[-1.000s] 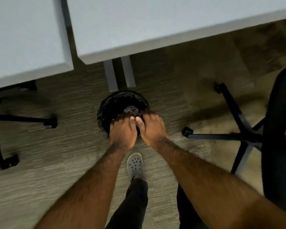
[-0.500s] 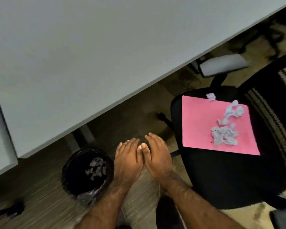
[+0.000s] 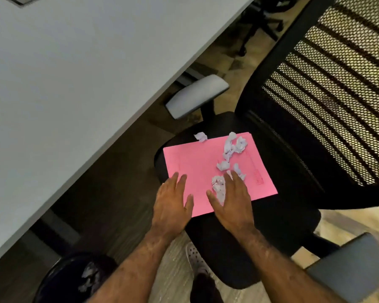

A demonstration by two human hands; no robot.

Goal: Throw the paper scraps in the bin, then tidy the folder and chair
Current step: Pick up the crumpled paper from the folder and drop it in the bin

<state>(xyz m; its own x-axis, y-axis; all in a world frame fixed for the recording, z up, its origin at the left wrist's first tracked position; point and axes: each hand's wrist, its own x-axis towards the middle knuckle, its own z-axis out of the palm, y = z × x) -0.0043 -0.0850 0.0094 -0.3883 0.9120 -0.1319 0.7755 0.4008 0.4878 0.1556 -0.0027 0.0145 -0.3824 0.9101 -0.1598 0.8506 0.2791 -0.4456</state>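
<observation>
A pink folder (image 3: 208, 171) lies flat on the black seat (image 3: 293, 215) of an office chair, its far edge toward the mesh backrest (image 3: 328, 88) and its near edge toward the seat's front. Crumpled pale paper scraps (image 3: 233, 147) are strewn over the folder: a cluster near its far right corner, a few more toward the middle, and one small piece (image 3: 200, 136) sitting at the far edge, partly off the folder on the seat.

The left hand (image 3: 173, 204) is spread open, palm down, fingers apart, over the folder's near left corner, holding nothing; whether it touches the folder cannot be told. The right hand (image 3: 232, 200) is also open with fingers spread, palm down, over the near middle of the folder, and a clump of scraps (image 3: 218, 184) lies just beside its thumb and forefinger, partly under the hand. It grips nothing that can be seen.

The chair's grey armrest (image 3: 195, 95) reaches under the edge of a grey tabletop (image 3: 74, 84) that fills the upper left. On the floor at the lower left stands a round black bin (image 3: 59, 278), well apart from the folder, with a few pale scraps (image 3: 88, 276) already inside. A grey perforated shoe (image 3: 195, 256) shows on the floor between the forearms.
</observation>
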